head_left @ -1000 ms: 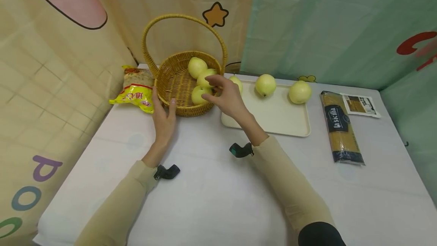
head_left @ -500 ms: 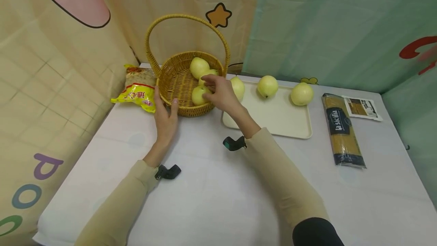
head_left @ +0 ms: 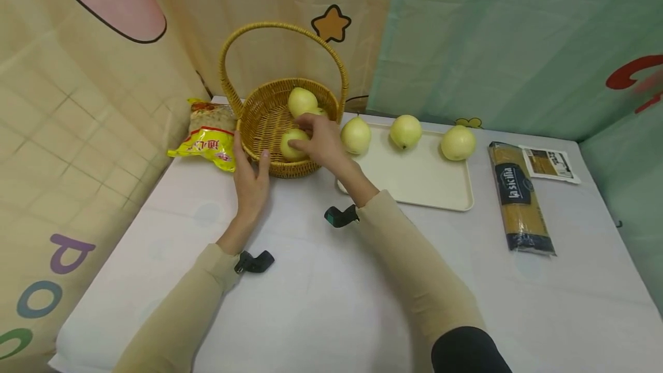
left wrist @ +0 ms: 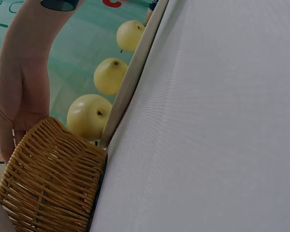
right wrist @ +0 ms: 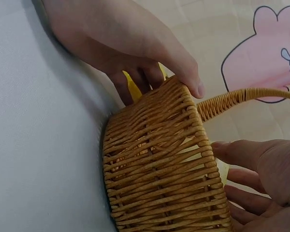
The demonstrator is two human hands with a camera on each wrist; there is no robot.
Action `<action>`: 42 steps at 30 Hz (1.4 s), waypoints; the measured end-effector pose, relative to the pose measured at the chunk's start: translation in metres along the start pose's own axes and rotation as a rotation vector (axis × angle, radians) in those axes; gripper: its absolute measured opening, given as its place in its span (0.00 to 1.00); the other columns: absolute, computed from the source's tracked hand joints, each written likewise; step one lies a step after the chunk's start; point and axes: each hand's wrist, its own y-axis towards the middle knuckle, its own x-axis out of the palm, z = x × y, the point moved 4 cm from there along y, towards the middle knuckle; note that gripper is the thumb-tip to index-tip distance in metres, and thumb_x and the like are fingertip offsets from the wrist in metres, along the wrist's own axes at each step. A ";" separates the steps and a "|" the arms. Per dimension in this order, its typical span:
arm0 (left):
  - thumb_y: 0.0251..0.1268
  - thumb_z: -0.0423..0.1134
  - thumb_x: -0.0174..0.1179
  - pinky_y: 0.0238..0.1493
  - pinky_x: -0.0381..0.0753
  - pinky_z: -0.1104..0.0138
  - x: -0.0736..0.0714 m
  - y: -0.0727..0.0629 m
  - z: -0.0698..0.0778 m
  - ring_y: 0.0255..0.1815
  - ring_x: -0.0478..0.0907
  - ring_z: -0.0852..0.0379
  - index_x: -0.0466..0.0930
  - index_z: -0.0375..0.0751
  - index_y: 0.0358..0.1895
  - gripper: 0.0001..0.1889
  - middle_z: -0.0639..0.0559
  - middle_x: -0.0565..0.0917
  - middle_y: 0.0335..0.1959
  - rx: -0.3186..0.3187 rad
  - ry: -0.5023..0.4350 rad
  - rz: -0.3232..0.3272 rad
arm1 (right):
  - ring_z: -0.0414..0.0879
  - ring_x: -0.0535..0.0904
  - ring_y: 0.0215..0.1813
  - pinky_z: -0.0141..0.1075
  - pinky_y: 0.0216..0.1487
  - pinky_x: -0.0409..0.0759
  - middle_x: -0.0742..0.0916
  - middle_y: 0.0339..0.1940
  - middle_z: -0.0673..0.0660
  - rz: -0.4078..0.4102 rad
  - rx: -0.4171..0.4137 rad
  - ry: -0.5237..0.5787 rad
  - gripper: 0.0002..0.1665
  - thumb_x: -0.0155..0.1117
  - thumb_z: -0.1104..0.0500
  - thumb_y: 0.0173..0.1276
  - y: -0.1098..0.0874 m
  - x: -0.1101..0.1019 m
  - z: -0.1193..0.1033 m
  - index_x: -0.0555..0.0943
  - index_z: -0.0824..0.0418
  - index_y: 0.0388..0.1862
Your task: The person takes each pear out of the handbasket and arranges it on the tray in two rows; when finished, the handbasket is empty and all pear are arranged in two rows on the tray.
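A wicker basket (head_left: 263,128) with a tall arched handle stands at the back left of the table. My left hand (head_left: 251,187) holds its near left side, thumb at the rim and fingers along the outer wall; the right wrist view shows this hand (right wrist: 130,41) too. Inside the basket, my right hand (head_left: 326,144) grips a pale yellow-green pear (head_left: 292,145) between thumb and fingers. Another pear (head_left: 302,101) lies at the back of the basket, and a third pear (head_left: 322,112) is mostly hidden behind my right hand.
Right of the basket, a cream tray (head_left: 414,183) bears three pears (head_left: 406,132) along its back. A yellow snack bag (head_left: 207,137) lies left of the basket. Farther right are a pack of spaghetti (head_left: 519,197) and a small sachet (head_left: 549,163). Curtains hang behind the table.
My right hand has moved left and closed on the near pear, which has shifted left inside the basket. The left hand keeps its hold on the basket.
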 end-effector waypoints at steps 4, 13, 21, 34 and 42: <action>0.83 0.51 0.52 0.85 0.52 0.55 0.000 0.000 0.000 0.86 0.51 0.53 0.43 0.46 0.87 0.40 0.48 0.51 0.88 -0.001 0.006 -0.002 | 0.49 0.83 0.66 0.37 0.68 0.79 0.87 0.65 0.58 0.003 -0.010 -0.047 0.31 0.78 0.55 0.69 0.004 0.007 -0.005 0.82 0.63 0.67; 0.83 0.49 0.53 0.85 0.53 0.56 -0.001 0.000 0.000 0.86 0.50 0.54 0.43 0.45 0.87 0.40 0.49 0.51 0.88 0.005 0.001 0.002 | 0.54 0.82 0.66 0.43 0.67 0.79 0.87 0.65 0.59 -0.103 -0.009 -0.125 0.33 0.78 0.52 0.68 0.012 0.025 -0.014 0.81 0.64 0.68; 0.83 0.49 0.53 0.85 0.52 0.57 0.001 0.000 -0.001 0.87 0.49 0.56 0.43 0.45 0.87 0.40 0.49 0.51 0.88 0.000 0.002 0.000 | 0.54 0.82 0.65 0.44 0.67 0.78 0.88 0.63 0.58 -0.152 -0.016 -0.174 0.31 0.76 0.51 0.70 0.015 0.033 -0.016 0.82 0.64 0.66; 0.83 0.52 0.52 0.86 0.51 0.56 -0.001 0.000 -0.002 0.87 0.49 0.55 0.43 0.46 0.87 0.40 0.51 0.50 0.88 -0.008 0.023 0.000 | 0.53 0.81 0.62 0.42 0.62 0.80 0.86 0.63 0.59 -0.249 0.048 -0.130 0.39 0.79 0.51 0.64 0.027 0.041 -0.012 0.79 0.62 0.71; 0.86 0.48 0.48 0.85 0.53 0.56 -0.001 0.000 -0.002 0.86 0.52 0.54 0.45 0.46 0.87 0.36 0.49 0.53 0.87 0.011 0.022 0.022 | 0.54 0.80 0.63 0.42 0.63 0.79 0.85 0.64 0.59 -0.250 0.041 -0.139 0.40 0.79 0.50 0.63 0.031 0.045 -0.012 0.78 0.62 0.71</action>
